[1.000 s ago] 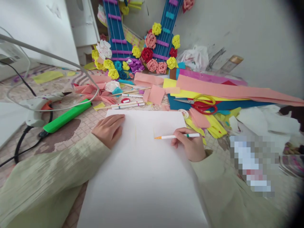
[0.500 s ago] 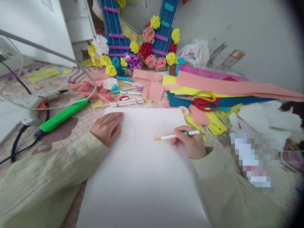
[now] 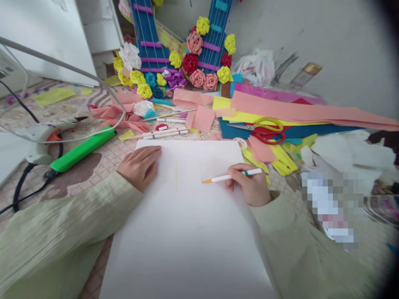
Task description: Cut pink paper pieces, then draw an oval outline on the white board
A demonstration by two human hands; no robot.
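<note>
A large white sheet of paper (image 3: pixel 187 232) lies in front of me, with a faint yellow line on its left part and another faint line further right. My left hand (image 3: pixel 139 167) rests flat on the sheet's left edge, fingers extended. Between the thumb and fingers of my right hand (image 3: pixel 249 185) is a white felt-tip pen (image 3: pixel 220 178) with an orange tip and a green ring. It slants to the left, its tip at the lower end of the right line; whether it touches the paper I cannot tell.
Beyond the sheet lie scissors (image 3: pixel 268 129), other pens (image 3: pixel 170 135) and coloured paper strips (image 3: pixel 280 109). A hot glue gun (image 3: pixel 42 143) with cables and a green bar (image 3: pixel 84 150) are at left. Blue guitar-shaped pieces (image 3: pixel 152 50) with paper roses stand at the back.
The camera view has shifted very slightly. Both hands and the pen keep practically the same position on the paper.
</note>
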